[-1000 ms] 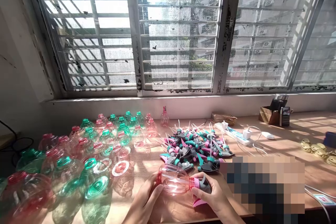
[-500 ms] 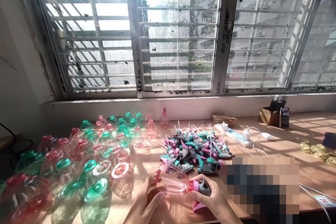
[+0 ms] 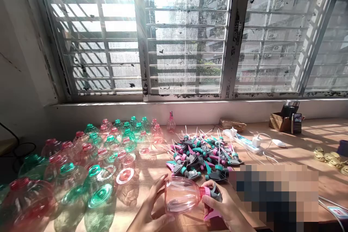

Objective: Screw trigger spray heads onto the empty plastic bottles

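Observation:
A clear pink plastic bottle (image 3: 181, 194) lies on its side between my hands, low in the middle of the view. My left hand (image 3: 152, 208) cups its base with the fingers curled round it. My right hand (image 3: 221, 206) is closed on the grey and pink trigger sprayer head (image 3: 213, 193) at the bottle's neck. A pile of loose sprayer heads (image 3: 202, 156) with thin white tubes lies just beyond my hands.
Many pink and green bottles (image 3: 89, 163) crowd the wooden table (image 3: 299, 152) at left. A power strip (image 3: 240, 138) with a charger, a small box (image 3: 281, 121), gold caps (image 3: 330, 156) and a blurred patch (image 3: 274, 195) sit at right. The window sill (image 3: 190, 110) runs behind.
The pink bottle has turned so its base swings nearer to me, and my left hand has shifted round the base. My right hand stays on the sprayer head.

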